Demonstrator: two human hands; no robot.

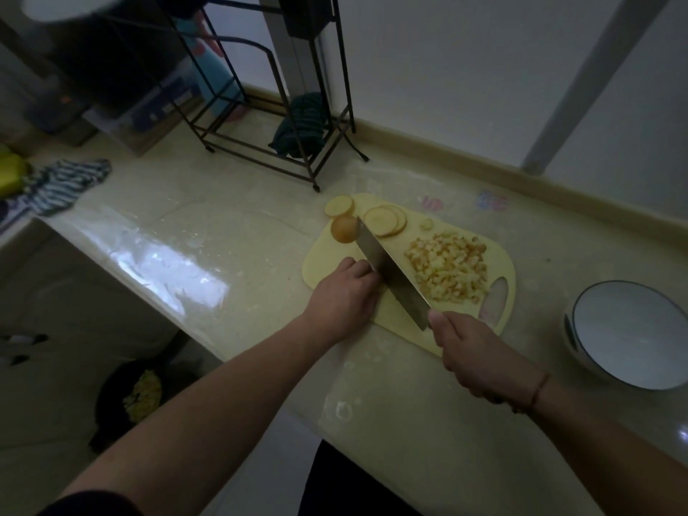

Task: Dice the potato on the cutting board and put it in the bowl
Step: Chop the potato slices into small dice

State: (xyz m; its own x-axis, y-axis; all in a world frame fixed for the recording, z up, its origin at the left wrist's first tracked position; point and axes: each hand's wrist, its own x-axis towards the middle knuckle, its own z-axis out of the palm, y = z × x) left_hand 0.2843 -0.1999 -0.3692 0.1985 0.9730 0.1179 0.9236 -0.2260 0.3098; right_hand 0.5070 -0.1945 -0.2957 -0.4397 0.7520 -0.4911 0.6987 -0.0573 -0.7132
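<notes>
From the head view, the right hand (473,357) grips the handle of a kitchen knife (391,273), fingers wrapped tight round it, thumb near the blade's heel. The blade lies slanted across the yellow cutting board (316,266). The left hand (344,296) rests on the board just left of the blade, its fingers curled under; whether they pinch anything I cannot tell. Diced potato (448,270) is heaped on the board's right part. Round potato slices (383,219) and a potato end piece (344,229) sit at the board's far edge. A white bowl (595,370) with a dark rim stands on the table (223,232) right of the board, holding nothing visible.
</notes>
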